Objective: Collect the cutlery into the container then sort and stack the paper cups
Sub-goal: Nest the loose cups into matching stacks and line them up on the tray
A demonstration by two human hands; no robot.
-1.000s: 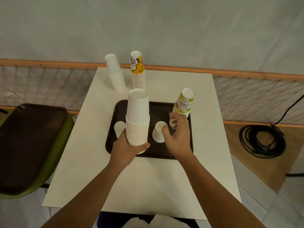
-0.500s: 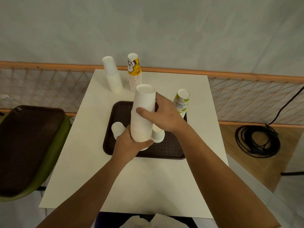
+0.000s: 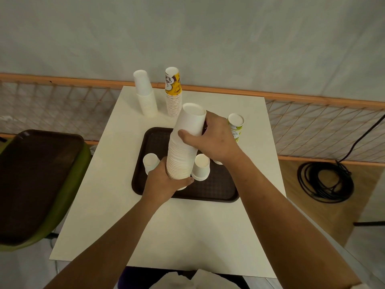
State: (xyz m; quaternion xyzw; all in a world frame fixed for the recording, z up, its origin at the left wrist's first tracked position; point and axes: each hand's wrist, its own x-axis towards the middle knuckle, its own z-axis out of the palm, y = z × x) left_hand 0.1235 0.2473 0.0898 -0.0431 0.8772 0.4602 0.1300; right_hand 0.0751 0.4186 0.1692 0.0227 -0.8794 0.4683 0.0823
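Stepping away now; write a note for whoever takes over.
Left hand grips the base of the tall white paper cup stack over the brown plastic tray; right hand grips it higher.
Done: plain white stack and yellow-printed stack at the white table's back; green-printed stack behind the right hand.
To do: left loose white cup and right loose white cup, on the tray. No cutlery visible.

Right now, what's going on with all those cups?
A person is sorting paper cups at a white table. Both hands hold a tall white stack, upside down and tilted, over a brown tray. The left hand grips its bottom and the right hand grips near the top. On the tray, a left loose cup and a right loose cup flank it, beside a green-printed stack. A plain white stack and a yellow-printed stack stand at the far edge.
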